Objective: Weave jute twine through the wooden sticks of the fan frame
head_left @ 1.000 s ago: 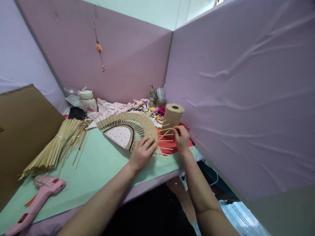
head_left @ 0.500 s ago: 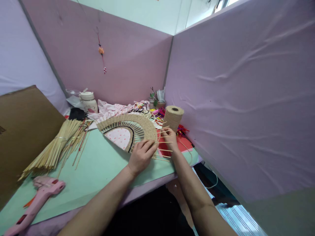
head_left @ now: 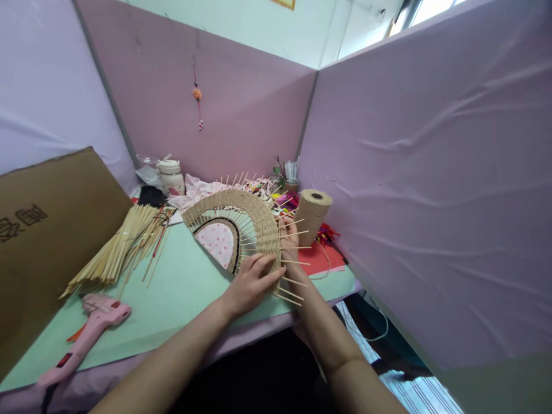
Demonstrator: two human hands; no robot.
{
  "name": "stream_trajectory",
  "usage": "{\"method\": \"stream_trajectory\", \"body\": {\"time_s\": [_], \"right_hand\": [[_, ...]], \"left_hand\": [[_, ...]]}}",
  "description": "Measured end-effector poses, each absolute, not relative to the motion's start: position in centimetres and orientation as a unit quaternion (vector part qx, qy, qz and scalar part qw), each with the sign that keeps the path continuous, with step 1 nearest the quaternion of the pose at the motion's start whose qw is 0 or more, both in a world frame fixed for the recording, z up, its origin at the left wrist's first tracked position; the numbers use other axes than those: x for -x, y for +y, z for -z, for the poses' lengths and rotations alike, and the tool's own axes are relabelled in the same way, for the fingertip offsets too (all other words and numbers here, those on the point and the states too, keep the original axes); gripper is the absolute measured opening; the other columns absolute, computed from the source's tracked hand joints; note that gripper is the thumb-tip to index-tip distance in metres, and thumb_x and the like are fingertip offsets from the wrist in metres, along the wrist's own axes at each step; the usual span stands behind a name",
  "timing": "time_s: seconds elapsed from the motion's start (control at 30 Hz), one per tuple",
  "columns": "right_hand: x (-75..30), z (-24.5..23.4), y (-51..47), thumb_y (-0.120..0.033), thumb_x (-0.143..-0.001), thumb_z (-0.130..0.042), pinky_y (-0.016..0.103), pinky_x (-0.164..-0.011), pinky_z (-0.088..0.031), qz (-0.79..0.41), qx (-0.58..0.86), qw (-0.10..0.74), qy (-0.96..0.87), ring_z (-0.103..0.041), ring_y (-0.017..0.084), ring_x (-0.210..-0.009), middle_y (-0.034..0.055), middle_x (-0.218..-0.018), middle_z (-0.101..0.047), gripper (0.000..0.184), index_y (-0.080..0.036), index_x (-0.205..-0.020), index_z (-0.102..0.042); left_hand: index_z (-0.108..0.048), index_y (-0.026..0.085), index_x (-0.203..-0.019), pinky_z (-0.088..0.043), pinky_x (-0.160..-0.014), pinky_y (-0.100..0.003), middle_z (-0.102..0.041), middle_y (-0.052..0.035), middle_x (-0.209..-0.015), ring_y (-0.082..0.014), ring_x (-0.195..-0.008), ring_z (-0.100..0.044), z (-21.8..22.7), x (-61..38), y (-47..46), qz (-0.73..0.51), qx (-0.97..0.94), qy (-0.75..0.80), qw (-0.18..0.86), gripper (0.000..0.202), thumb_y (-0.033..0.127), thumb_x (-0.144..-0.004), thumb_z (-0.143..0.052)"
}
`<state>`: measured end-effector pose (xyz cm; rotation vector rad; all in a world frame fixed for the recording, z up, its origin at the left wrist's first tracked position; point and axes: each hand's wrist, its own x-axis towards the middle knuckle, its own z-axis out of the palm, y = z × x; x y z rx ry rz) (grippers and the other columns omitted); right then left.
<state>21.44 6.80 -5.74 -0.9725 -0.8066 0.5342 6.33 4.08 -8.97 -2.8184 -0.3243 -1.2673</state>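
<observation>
A half-round woven fan (head_left: 241, 224) of twine on wooden sticks stands tilted up on the green table (head_left: 172, 293); its centre is pink dotted cloth. My left hand (head_left: 252, 282) grips its lower right edge, fingers curled over the weave. My right hand (head_left: 288, 238) reaches among the protruding stick ends at the fan's right rim, fingers pinched together; what they hold is hidden. A spool of tan twine (head_left: 313, 214) stands just right of that hand, on red paper (head_left: 321, 259).
A bundle of bamboo sticks (head_left: 116, 250) lies at left beside a brown cardboard box (head_left: 47, 230). A pink glue gun (head_left: 86, 333) lies near the front edge. A white jar (head_left: 171, 175), pink cloth and a small pot of tools crowd the back corner. Purple partition walls enclose the table.
The fan has been lifted from lying flat to tilted upright. My right hand moved left from the spool side into the stick ends at the fan's rim.
</observation>
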Motion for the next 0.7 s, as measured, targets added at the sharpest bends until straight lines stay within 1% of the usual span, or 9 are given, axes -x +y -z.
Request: {"method": "stream_trajectory", "body": {"time_s": [0.1, 0.17, 0.2, 0.27, 0.33, 0.4, 0.53, 0.63, 0.7], "right_hand": [[-20.9, 6.0, 5.8, -0.055, -0.089, -0.048, 0.031, -0.069, -0.053, -0.229, 0.455, 0.765, -0.394, -0.062, 0.016, -0.08, 0.0039, -0.098, -0.064, 0.029, -0.026, -0.089, -0.043], [-20.5, 6.0, 5.0, -0.053, -0.089, -0.049, 0.031, -0.076, -0.052, -0.224, 0.442, 0.761, -0.419, -0.062, 0.016, -0.086, 0.0057, -0.104, -0.064, 0.029, -0.024, -0.089, -0.045], [-20.2, 6.0, 4.7, -0.052, -0.089, -0.051, 0.031, -0.079, -0.051, -0.22, 0.436, 0.759, -0.43, -0.062, 0.016, -0.089, 0.0062, -0.106, -0.064, 0.029, -0.024, -0.088, -0.045], [-19.8, 5.8, 4.1, -0.052, -0.088, -0.054, 0.032, -0.082, -0.05, -0.214, 0.43, 0.756, -0.444, -0.062, 0.017, -0.092, 0.0063, -0.105, -0.065, 0.03, -0.023, -0.087, -0.046], [-19.3, 5.7, 3.8, -0.051, -0.088, -0.054, 0.033, -0.082, -0.05, -0.207, 0.428, 0.753, -0.454, -0.063, 0.017, -0.092, 0.0058, -0.101, -0.066, 0.03, -0.023, -0.087, -0.046], [-18.9, 5.7, 3.6, -0.05, -0.088, -0.055, 0.034, -0.081, -0.05, -0.191, 0.423, 0.751, -0.469, -0.064, 0.018, -0.09, 0.0056, -0.098, -0.067, 0.029, -0.022, -0.086, -0.047], [-18.3, 5.8, 3.2, -0.043, -0.09, -0.056, 0.034, -0.082, -0.051, -0.188, 0.387, 0.743, -0.513, -0.065, 0.018, -0.092, 0.0058, -0.099, -0.068, 0.022, -0.022, -0.085, -0.051], [-18.2, 5.7, 2.8, -0.037, -0.092, -0.056, 0.034, -0.084, -0.051, -0.186, 0.37, 0.717, -0.561, -0.065, 0.018, -0.094, 0.0058, -0.102, -0.069, 0.016, -0.022, -0.085, -0.055], [-18.3, 5.4, 2.3, -0.033, -0.092, -0.056, 0.034, -0.084, -0.051, -0.16, 0.378, 0.687, -0.6, -0.065, 0.018, -0.095, 0.0057, -0.102, -0.069, 0.012, -0.022, -0.088, -0.057]], "left_hand": [[-0.049, 0.028, -0.139, -0.04, -0.106, -0.045, -0.046, -0.0134, -0.139, -0.029, -0.128, -0.041, 8.0, -4.4, 3.9, 0.328, 0.942, -0.047, -0.054, 0.057, 0.03, -0.084, -0.064], [-0.043, 0.027, -0.142, -0.04, -0.107, -0.043, -0.045, -0.0136, -0.138, -0.0273, -0.128, -0.043, 7.1, -3.7, 4.1, 0.344, 0.931, -0.056, -0.111, 0.062, 0.036, -0.084, -0.064], [-0.041, 0.027, -0.142, -0.04, -0.108, -0.043, -0.046, -0.013, -0.138, -0.0264, -0.128, -0.044, 6.7, -3.7, 4.3, 0.385, 0.908, -0.1, -0.135, 0.061, 0.037, -0.086, -0.062], [-0.038, 0.027, -0.142, -0.038, -0.108, -0.047, -0.044, -0.0127, -0.138, -0.0271, -0.13, -0.042, 6.0, -4.2, 4.9, 0.475, 0.829, -0.241, -0.172, 0.061, 0.038, -0.087, -0.06], [-0.03, 0.023, -0.147, -0.04, -0.105, -0.049, -0.042, -0.0149, -0.141, -0.0292, -0.128, -0.044, 5.4, -5.0, 5.3, 0.492, 0.771, -0.334, -0.229, 0.077, 0.044, -0.082, -0.066], [-0.026, 0.021, -0.149, -0.04, -0.105, -0.049, -0.04, -0.0162, -0.145, -0.0301, -0.126, -0.045, 4.9, -5.4, 5.6, 0.479, 0.75, -0.364, -0.276, 0.087, 0.047, -0.077, -0.07], [-0.031, 0.025, -0.147, -0.035, -0.109, -0.049, -0.039, -0.0129, -0.148, -0.0307, -0.132, -0.041, 3.9, -4.4, 5.4, 0.459, 0.762, -0.337, -0.309, 0.085, 0.047, -0.076, -0.071], [-0.037, 0.028, -0.144, -0.038, -0.107, -0.046, -0.04, -0.0106, -0.147, -0.0291, -0.129, -0.043, 3.3, -2.9, 4.8, 0.447, 0.773, -0.302, -0.335, 0.079, 0.045, -0.076, -0.072], [-0.039, 0.028, -0.143, -0.04, -0.106, -0.044, -0.041, -0.0103, -0.146, -0.0286, -0.128, -0.044, 3.1, -2.1, 4.3, 0.451, 0.767, -0.289, -0.354, 0.077, 0.045, -0.076, -0.073]]}}
